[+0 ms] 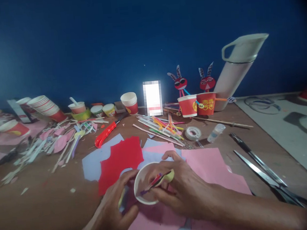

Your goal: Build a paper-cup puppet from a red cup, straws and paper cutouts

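A paper cup [139, 197] lies between my hands above the coloured paper, its open mouth turned up toward me. My left hand [115, 203] curves round the cup's left side, thumb and fingers against it. At the right side of the rim, my right hand [180, 187] is closed on thin red and purple straw pieces [154, 180] with a yellow-green paper piece [169, 177] at the upper end. The lower end of the straws reaches into the cup. My right fingers partly hide these pieces and the rim.
Pink paper [205, 160] and red paper [122, 160] lie beneath and beyond my hands. Scissors [270, 180] are at right. Further back stand straws [160, 128], a tape roll [193, 133], a red cutter [105, 134], stacked cups [46, 107], two cup figures [187, 105] and a tilted thermos [232, 77].
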`<state>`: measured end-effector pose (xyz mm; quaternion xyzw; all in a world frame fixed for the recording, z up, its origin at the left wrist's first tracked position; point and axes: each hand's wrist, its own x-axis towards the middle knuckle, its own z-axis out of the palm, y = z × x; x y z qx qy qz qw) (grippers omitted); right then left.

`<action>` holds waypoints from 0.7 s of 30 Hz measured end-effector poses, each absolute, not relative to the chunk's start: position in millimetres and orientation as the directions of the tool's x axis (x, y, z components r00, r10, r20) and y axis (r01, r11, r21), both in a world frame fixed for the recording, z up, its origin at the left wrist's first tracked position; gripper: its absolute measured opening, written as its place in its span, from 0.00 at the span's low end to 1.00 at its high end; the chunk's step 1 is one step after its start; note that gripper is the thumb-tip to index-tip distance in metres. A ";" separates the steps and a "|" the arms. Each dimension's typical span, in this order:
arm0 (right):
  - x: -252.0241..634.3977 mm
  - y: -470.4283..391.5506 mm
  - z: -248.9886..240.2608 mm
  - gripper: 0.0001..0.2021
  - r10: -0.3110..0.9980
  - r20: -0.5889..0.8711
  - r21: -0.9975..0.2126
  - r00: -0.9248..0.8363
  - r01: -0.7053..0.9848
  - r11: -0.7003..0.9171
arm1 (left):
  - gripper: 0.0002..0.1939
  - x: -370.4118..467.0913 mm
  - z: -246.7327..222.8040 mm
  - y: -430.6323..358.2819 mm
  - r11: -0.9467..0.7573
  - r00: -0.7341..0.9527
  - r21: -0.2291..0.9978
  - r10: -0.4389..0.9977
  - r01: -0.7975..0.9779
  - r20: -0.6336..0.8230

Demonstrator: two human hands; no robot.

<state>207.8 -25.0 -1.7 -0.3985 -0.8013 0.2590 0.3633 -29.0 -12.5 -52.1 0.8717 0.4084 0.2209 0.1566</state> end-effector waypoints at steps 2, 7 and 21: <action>206.0 -25.1 -1.1 0.07 0.827 0.385 -0.711 -0.409 0.440 0.548 | 0.26 -28.3 -53.2 -16.1 -0.594 0.521 0.499 0.801 0.631 0.294; 203.7 -26.6 -2.3 0.10 0.812 0.438 -0.665 -0.385 0.469 0.581 | 0.16 -16.8 -48.6 -24.7 -0.592 0.462 0.545 0.805 0.594 0.371; 197.7 -31.5 -6.2 0.08 0.833 0.420 -0.598 -0.362 0.580 0.553 | 0.07 2.3 -40.8 -27.0 -0.330 0.364 0.820 0.917 0.468 0.162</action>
